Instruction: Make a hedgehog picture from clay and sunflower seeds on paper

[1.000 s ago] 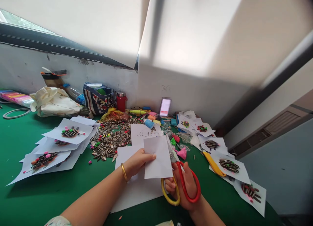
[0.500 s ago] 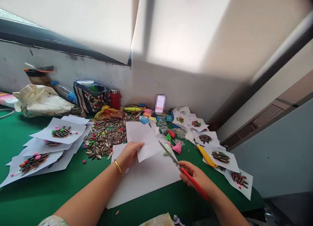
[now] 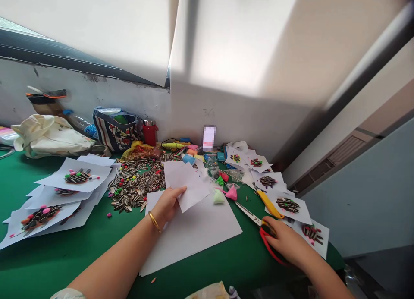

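My left hand (image 3: 168,206), a gold bangle at its wrist, pinches a small white sheet of paper (image 3: 190,184) between thumb and fingers. Beneath that sheet lies a stack of larger white paper (image 3: 200,234). My right hand (image 3: 280,237) grips a pair of scissors (image 3: 248,212) with red handles, low over the green table. The blades look closed and point toward the far left, away from the paper's right edge. Close beyond the scissors lies a yellow-handled tool (image 3: 270,205), probably a utility knife.
Striped sunflower seeds (image 3: 139,184) with coloured bits lie behind the paper. Seed-decorated cards are piled at left (image 3: 77,174) and right (image 3: 287,204). Bagged coloured clay (image 3: 231,192), a red flask (image 3: 149,133), a phone (image 3: 209,137) and bags line the back.
My right hand has moved right with the scissors, away from the small sheet and toward the yellow-handled tool. My left hand still holds the sheet. The view has shifted slightly.
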A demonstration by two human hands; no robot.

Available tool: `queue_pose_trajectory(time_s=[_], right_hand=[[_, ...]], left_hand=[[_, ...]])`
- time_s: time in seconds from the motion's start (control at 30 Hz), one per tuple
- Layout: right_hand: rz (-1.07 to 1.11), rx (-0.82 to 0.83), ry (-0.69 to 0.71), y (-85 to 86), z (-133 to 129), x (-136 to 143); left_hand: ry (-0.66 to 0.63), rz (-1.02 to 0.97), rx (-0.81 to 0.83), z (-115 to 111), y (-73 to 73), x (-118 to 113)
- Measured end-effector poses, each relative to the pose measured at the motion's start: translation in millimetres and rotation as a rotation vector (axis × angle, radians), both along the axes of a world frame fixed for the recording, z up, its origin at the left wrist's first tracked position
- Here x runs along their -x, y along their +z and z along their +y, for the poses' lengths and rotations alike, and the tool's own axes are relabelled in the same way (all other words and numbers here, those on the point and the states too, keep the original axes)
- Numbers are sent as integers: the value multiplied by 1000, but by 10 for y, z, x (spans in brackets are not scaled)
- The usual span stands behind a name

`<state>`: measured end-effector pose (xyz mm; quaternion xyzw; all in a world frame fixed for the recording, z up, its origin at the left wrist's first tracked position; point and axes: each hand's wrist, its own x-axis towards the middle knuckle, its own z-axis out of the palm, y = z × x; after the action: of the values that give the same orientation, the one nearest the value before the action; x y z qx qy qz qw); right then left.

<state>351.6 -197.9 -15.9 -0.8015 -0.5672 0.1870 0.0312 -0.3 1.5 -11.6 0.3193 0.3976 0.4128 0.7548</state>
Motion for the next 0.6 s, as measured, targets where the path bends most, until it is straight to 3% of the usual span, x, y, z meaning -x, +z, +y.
queue_pose_trajectory(time_s=[0.17, 0.3, 0.37, 0.47, 0.6], right_hand=[[-252, 10, 16, 88, 420, 437], [-370, 54, 64, 293, 679, 657], [-333, -38, 93, 419, 772, 787], [-29, -304, 203, 518, 937, 1068], [597, -413, 208, 341, 1289, 1457]], left_hand=[[13, 13, -10, -3, -26, -10], [0, 4, -13, 9, -47, -6], [-19, 3, -26, 6, -61, -3], [-89, 11, -71, -31, -83, -9], [-196, 21, -169, -88, -91, -23]])
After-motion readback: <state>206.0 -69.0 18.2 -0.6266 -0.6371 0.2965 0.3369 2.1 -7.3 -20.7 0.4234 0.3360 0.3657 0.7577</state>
